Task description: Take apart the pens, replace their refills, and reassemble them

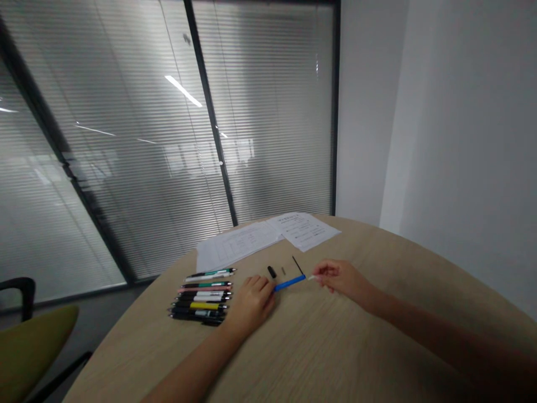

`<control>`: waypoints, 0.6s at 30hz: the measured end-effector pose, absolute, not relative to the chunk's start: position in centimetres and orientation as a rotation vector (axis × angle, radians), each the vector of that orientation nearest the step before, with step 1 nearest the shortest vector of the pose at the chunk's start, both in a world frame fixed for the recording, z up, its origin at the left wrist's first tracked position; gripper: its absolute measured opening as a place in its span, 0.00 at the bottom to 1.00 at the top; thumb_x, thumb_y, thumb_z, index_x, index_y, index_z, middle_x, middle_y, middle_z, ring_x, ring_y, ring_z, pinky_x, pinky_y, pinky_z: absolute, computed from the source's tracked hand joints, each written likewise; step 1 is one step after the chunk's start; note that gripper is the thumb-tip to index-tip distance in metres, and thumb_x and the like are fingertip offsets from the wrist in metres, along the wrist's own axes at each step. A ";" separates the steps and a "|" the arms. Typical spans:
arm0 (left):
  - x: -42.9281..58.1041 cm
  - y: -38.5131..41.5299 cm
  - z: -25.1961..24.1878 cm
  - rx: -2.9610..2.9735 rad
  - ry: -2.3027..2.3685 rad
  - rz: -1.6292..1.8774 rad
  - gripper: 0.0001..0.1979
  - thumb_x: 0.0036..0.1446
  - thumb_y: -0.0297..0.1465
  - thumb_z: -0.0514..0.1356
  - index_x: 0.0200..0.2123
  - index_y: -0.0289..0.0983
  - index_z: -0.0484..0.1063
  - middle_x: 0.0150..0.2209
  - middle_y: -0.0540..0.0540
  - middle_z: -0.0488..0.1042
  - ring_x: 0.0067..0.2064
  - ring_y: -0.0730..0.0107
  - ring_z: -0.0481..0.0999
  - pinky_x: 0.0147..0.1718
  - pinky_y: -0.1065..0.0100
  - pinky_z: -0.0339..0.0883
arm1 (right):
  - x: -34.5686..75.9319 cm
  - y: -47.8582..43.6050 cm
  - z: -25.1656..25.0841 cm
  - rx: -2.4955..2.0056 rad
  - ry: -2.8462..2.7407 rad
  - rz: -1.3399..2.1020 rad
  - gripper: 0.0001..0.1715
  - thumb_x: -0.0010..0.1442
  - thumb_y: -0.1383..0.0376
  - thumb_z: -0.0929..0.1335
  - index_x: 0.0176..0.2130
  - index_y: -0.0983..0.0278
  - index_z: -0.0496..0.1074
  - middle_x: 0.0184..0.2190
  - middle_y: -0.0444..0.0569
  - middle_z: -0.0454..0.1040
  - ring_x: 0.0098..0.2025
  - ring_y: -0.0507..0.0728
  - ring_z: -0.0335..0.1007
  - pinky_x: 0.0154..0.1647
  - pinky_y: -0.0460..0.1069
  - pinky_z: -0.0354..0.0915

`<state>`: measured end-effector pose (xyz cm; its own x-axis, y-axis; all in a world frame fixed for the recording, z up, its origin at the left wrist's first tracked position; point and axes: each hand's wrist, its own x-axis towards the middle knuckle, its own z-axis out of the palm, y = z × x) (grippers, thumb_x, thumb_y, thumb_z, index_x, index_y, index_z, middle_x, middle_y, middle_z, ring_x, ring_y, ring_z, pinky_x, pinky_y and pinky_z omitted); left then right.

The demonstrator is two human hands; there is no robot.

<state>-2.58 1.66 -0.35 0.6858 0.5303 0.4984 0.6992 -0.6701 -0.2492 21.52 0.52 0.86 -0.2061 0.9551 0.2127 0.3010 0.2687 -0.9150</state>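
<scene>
My left hand [252, 302] rests on the table with its fingers closed over the near end of a blue pen barrel [290, 283]. The barrel points up and to the right. Just off its far end, my right hand [333, 274] pinches a small pale piece [311, 277], too small to name; whether it touches the barrel I cannot tell. Beyond the barrel lie a short black part [272, 272] like a cap or grip, a tiny metallic-looking piece [283, 271] and a thin dark stick [297, 265] like a refill.
Left of my left hand several pens [201, 296] lie side by side in a stack of rows. Printed sheets of paper [239, 243] spread along the far edge of the round wooden table [377, 347]. A green chair [37, 347] stands at the left, before glass panels with blinds.
</scene>
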 end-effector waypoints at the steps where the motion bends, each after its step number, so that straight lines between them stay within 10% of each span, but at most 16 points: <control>1: -2.6 1.7 -0.4 -2.477 -0.950 -0.548 0.08 0.50 0.24 0.52 0.34 0.35 0.67 0.29 0.45 0.68 0.33 0.64 0.66 0.32 0.65 0.61 | 21.5 0.6 1.0 -1.165 -1.666 0.980 0.12 0.45 0.59 0.67 0.29 0.65 0.69 0.20 0.43 0.68 0.19 0.47 0.57 0.19 0.43 0.54; 18: -2.4 1.6 -0.3 -2.471 -0.924 -0.545 0.07 0.51 0.25 0.51 0.34 0.35 0.67 0.28 0.45 0.68 0.32 0.64 0.66 0.31 0.65 0.61 | 21.3 0.1 1.5 -1.147 -1.606 0.927 0.14 0.45 0.58 0.67 0.31 0.65 0.74 0.25 0.48 0.74 0.26 0.52 0.67 0.23 0.45 0.62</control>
<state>-2.41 1.61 -0.28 0.6983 0.5105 0.5017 0.6859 -0.6776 -0.2653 21.28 0.05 1.47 -0.1374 0.9580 0.2516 0.2608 0.2801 -0.9239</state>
